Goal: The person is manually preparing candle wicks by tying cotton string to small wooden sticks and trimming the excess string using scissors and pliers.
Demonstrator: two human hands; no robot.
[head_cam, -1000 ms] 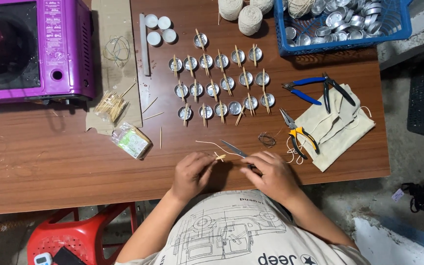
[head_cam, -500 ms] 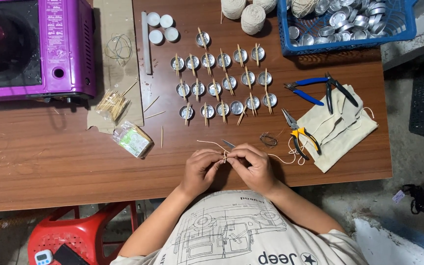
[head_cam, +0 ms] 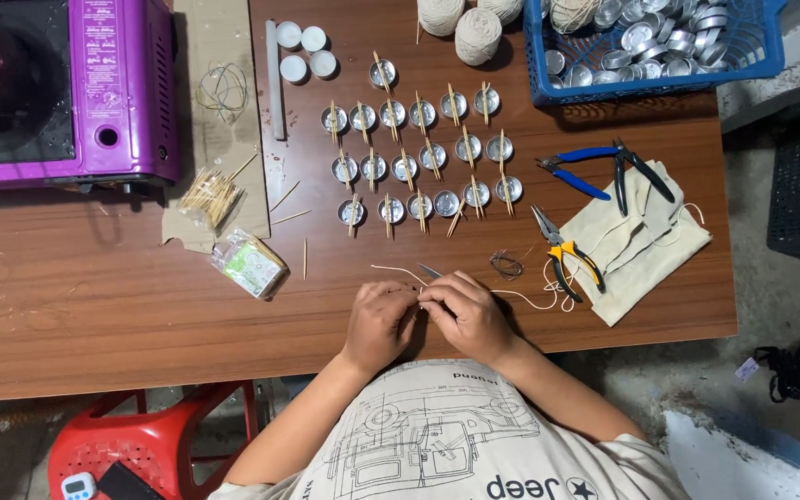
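**Two hands work on a thin string at the front of the worktop**

The left hand [head_cam: 380, 319] and the right hand [head_cam: 468, 313] are close together near the front edge of the brown wooden worktop [head_cam: 94, 306], with the fingertips meeting. Both hands are closed in a pinch on a thin pale string [head_cam: 520, 298]. One end of the string goes to the left from the fingers, and the other part runs to the right over the worktop, toward the yellow-handled pliers [head_cam: 562, 250]. A small metal tip [head_cam: 430, 271] shows just above the fingers of the right hand; what tool it is I cannot tell.

Behind the hands, rows of small metal cups [head_cam: 418, 157] stand on the worktop, most of them with a wooden stick lying across the top. To the right lies a cream cloth [head_cam: 645, 245], and the blue-handled pliers [head_cam: 585, 167] rest partly on it. A small dark wire coil [head_cam: 506, 266] is between the hands and the yellow-handled pliers. At the far right corner a blue basket [head_cam: 752, 60] holds more metal cups. Balls of twine [head_cam: 477, 32] are beside it. At the left stands a purple stove [head_cam: 113, 93], with a bundle of sticks [head_cam: 207, 196] on cardboard near it.
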